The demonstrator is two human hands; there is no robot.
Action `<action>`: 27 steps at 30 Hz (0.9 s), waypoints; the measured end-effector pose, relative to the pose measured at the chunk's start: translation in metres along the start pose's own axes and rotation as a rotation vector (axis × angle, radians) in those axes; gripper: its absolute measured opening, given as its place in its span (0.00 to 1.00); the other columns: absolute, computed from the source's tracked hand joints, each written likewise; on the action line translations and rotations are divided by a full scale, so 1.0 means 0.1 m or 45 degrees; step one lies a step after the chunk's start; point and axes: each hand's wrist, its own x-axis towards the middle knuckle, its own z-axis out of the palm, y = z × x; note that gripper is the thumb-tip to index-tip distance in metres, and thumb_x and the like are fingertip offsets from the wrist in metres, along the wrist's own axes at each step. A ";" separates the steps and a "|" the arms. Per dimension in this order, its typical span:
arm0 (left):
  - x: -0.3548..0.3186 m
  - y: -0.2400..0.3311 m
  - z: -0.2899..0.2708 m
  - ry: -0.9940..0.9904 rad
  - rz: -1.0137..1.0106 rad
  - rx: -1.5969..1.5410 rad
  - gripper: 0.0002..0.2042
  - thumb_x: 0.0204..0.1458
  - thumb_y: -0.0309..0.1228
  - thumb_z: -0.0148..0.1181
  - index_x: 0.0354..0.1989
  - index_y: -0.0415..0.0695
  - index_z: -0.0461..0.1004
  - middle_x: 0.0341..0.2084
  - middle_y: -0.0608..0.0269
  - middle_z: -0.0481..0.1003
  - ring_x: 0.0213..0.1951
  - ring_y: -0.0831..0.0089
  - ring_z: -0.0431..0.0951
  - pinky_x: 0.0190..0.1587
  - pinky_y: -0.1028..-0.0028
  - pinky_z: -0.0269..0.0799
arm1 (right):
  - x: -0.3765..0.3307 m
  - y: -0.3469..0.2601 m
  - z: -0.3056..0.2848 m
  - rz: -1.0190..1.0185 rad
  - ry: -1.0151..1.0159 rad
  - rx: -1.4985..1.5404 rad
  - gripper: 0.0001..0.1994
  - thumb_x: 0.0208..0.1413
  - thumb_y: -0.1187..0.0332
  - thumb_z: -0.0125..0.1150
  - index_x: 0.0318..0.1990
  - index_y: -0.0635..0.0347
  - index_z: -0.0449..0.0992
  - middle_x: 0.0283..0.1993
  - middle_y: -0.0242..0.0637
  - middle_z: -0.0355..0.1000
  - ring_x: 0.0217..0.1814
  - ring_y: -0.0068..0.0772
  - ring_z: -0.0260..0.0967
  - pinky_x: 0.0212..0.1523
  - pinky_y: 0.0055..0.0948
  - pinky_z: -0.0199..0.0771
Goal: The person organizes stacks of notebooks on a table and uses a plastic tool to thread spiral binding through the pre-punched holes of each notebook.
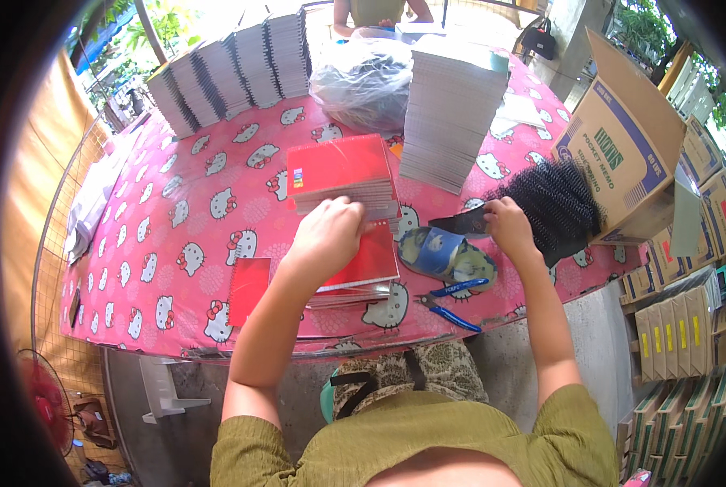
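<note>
Left hand (328, 235) grips glossy red notebooks (342, 174); right hand (509, 227) seemingly pinches black spiral coils (553, 199).

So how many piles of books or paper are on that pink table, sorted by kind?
Red-covered notebook piles by the left hand: 2, the upper red pile and the lower red pile
Tall white paper stack: 1
Rows of spiral-bound books at the far edge: about 5
Total: about 8

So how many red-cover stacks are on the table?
2: one stack mid-table beyond the left hand, one under that hand near the table edge. More may be hidden.
</note>
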 end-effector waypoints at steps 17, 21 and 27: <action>-0.50 0.16 -0.04 0.652 0.407 -0.381 0.12 0.41 0.25 0.69 0.37 0.44 0.78 0.29 0.61 0.79 0.34 0.65 0.77 0.45 0.67 0.68 | -0.40 -1.42 -0.82 -0.305 0.154 1.119 0.12 0.45 0.77 0.69 0.41 0.60 0.82 0.36 0.38 0.75 0.34 0.30 0.75 0.33 0.26 0.73; -0.50 0.19 -0.02 0.682 0.369 -0.471 0.11 0.41 0.28 0.71 0.35 0.45 0.80 0.32 0.63 0.80 0.36 0.68 0.78 0.49 0.67 0.65 | -0.32 -1.49 -0.89 -0.416 0.265 0.945 0.12 0.43 0.78 0.71 0.38 0.61 0.82 0.34 0.36 0.75 0.33 0.24 0.71 0.33 0.23 0.70; -0.55 0.29 0.06 0.888 0.174 -0.223 0.09 0.43 0.36 0.71 0.33 0.53 0.83 0.35 0.69 0.79 0.47 0.68 0.74 0.61 0.53 0.47 | -0.27 -1.45 -0.90 -0.454 0.035 1.098 0.12 0.43 0.76 0.72 0.38 0.61 0.81 0.34 0.33 0.74 0.32 0.22 0.69 0.33 0.22 0.69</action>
